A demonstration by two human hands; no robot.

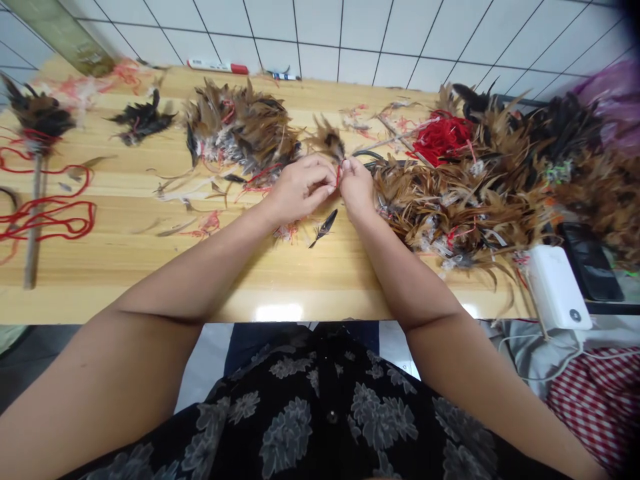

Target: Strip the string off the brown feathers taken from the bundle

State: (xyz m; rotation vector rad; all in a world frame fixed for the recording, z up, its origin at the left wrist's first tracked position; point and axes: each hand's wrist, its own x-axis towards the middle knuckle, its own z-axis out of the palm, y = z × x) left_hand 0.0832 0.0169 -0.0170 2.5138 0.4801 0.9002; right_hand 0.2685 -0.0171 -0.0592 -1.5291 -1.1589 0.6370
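Observation:
My left hand (301,188) and my right hand (357,187) meet over the middle of the wooden table (150,267), fingers pinched together. Between them they hold a small bundle of brown feathers (327,140) with a bit of red string (339,175) at its base. A single dark feather (324,228) lies on the table just below my hands. A heap of brown feathers (240,130) lies behind my left hand. A larger heap of brown feathers (450,200) spreads to the right of my right hand.
A partly made feather duster on a stick (35,147) lies at the far left with loops of red string (45,217). A skein of red string (443,137) sits at the back right. A white power bank (557,287) and a black phone (590,263) lie at the right edge.

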